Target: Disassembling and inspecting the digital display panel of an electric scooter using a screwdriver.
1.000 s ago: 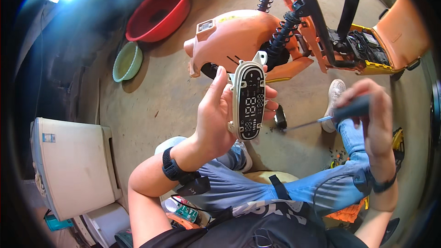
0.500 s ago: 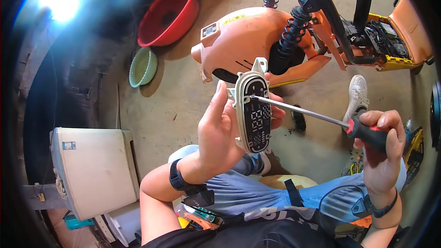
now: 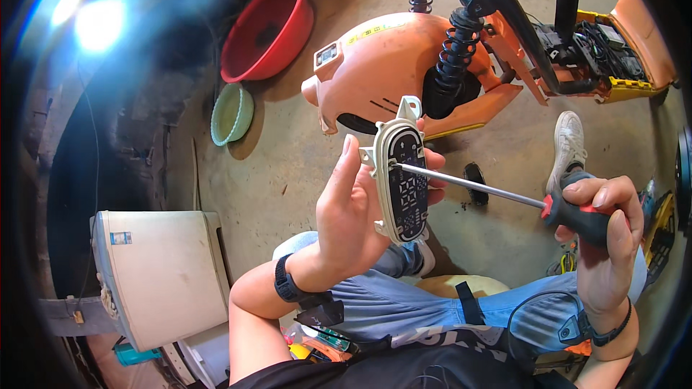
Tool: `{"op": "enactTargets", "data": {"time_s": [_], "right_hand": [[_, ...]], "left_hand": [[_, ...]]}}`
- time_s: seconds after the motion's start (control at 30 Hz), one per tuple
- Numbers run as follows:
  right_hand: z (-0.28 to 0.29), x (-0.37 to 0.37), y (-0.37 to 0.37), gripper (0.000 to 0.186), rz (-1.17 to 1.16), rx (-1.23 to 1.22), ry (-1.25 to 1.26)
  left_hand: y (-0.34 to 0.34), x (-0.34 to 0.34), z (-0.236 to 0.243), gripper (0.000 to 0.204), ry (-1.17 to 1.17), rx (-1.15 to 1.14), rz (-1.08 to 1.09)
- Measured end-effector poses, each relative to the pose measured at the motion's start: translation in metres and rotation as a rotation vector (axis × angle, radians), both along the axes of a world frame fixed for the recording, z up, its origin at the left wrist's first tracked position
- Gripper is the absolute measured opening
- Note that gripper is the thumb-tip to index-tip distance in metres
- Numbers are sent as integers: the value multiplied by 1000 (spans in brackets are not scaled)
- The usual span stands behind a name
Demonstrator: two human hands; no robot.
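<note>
— Looking past the orange scooter body (image 3: 389,65), I see my left hand (image 3: 353,209) closed around the display panel (image 3: 404,180), held upright above my knee.

— Light, stiff, glossy face; I'd grip its edges. Right hand (image 3: 602,245) wraps the screwdriver (image 3: 504,194), tip touching the panel.

The left hand (image 3: 351,216) hides the display panel's (image 3: 404,181) back, and its dark screen markings are too small to read.
</note>
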State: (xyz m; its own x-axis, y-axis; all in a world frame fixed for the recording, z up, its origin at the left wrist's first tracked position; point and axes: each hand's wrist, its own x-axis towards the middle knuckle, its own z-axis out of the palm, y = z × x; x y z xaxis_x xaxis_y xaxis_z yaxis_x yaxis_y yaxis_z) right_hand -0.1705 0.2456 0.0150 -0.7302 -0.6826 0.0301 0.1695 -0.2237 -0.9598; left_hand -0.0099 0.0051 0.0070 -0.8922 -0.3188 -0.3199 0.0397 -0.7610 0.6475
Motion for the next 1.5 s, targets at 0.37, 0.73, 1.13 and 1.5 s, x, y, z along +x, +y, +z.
{"op": "enactTargets", "data": {"time_s": [0.37, 0.73, 1.13, 1.5], "right_hand": [[0, -2, 1, 41, -22, 24, 17], [10, -5, -9, 68, -19, 239, -446], [-6, -10, 1, 62, 127, 211, -352], [9, -6, 2, 50, 78, 324, -68]], "left_hand": [[1, 0, -4, 74, 3, -183, 70], [-4, 8, -3, 69, 99, -432, 134], [-8, 11, -7, 72, 106, -510, 112], [-9, 6, -6, 70, 18, -343, 96]]}}
